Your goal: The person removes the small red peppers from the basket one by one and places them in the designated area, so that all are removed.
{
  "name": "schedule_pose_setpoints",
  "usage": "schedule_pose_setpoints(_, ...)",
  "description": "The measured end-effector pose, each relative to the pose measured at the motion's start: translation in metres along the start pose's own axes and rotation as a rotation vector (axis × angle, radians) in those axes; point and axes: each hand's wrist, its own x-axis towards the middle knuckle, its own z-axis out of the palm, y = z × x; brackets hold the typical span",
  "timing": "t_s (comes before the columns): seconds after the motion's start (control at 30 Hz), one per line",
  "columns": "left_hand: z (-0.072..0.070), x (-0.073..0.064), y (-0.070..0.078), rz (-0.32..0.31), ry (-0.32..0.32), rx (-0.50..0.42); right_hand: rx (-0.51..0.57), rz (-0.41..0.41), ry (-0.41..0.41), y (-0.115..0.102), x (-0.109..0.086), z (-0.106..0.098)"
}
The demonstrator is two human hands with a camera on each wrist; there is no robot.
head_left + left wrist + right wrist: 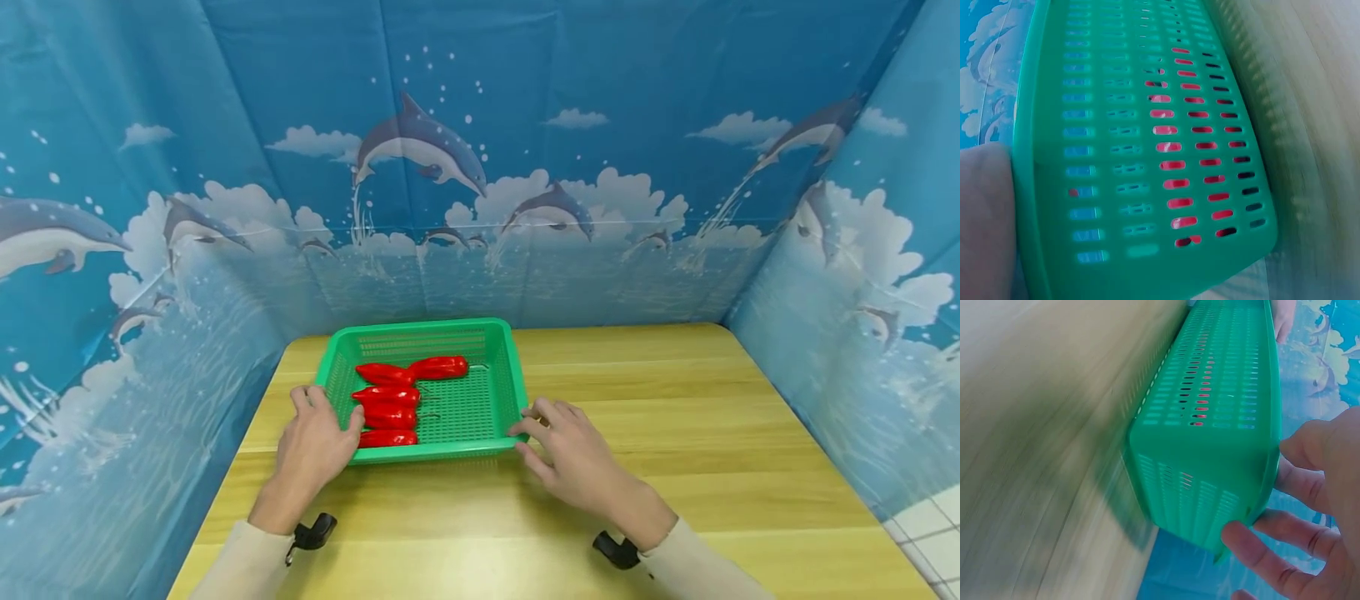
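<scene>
A green plastic basket [450,451] with slotted walls sits at the back left of the table. Several red peppers [386,396] lie in its left half, some with thin stems pointing right. At the basket's front left corner, my left hand [311,442] grips the rim, thumb over the edge. My right hand [566,454] holds the front right corner. In the right wrist view, its thumb and fingers [1254,550] meet the rim and outer wall of the basket [1204,450]. Red shows through the slots in the left wrist view, where only part of the left hand [985,219] appears.
The wooden table [660,417] extends to the right of the basket and in front of it. Blue dolphin-print curtains [480,275] hang close behind the table and along both sides. Black camera mounts [315,531] are worn at both wrists.
</scene>
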Motion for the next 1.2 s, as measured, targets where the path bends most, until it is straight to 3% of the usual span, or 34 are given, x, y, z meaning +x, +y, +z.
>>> schedule_pose_setpoints(0.33,0.011,0.003,0.019,0.014,0.002,-0.060,0.012,0.045,0.035,0.017,-0.018,-0.014)
schedule_pose_setpoints(0.63,0.024,0.003,0.036,0.015,-0.060,-0.147,0.076,0.062,0.056,0.034,-0.026,-0.033)
schedule_pose_setpoints(0.9,0.033,-0.003,0.056,0.058,-0.135,-0.125,0.109,0.145,-0.042,0.045,-0.036,-0.058)
schedule_pose_setpoints(1.2,0.045,-0.011,0.083,0.082,-0.133,-0.146,0.092,0.166,-0.212,0.062,-0.034,-0.080)
